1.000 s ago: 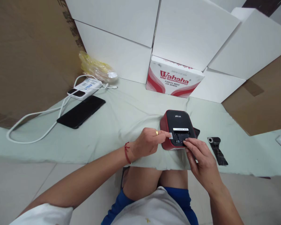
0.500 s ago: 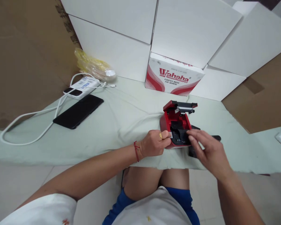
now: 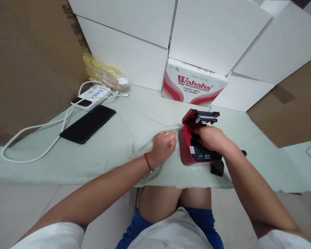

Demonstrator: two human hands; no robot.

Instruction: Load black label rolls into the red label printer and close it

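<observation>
A small red and black label printer (image 3: 186, 148) stands on the cloth with its lid (image 3: 200, 116) raised. My right hand (image 3: 213, 139) reaches into its open bay from the right. The fingertips are hidden inside, so I cannot see what they touch. A small pale paper tab (image 3: 192, 149) shows at the printer's front left corner. Just left of the printer, my left hand (image 3: 165, 146) rests as a closed fist on the cloth, apart from the printer; nothing shows in it. A black block-like piece (image 3: 217, 168) lies by the printer's front right corner.
On the left lie a black smartphone (image 3: 88, 124), a white power strip (image 3: 94, 98) with a looped white cable, and a yellowish plastic bag (image 3: 103, 74). A Wahaha water carton (image 3: 194, 84) and white boxes (image 3: 124, 48) line the back. Brown cardboard (image 3: 295, 100) stands at the right.
My left hand has let go of the pale tab at the printer's front and moved left, closing into a fist. My right hand has moved from the front right edge deeper into the bay.
</observation>
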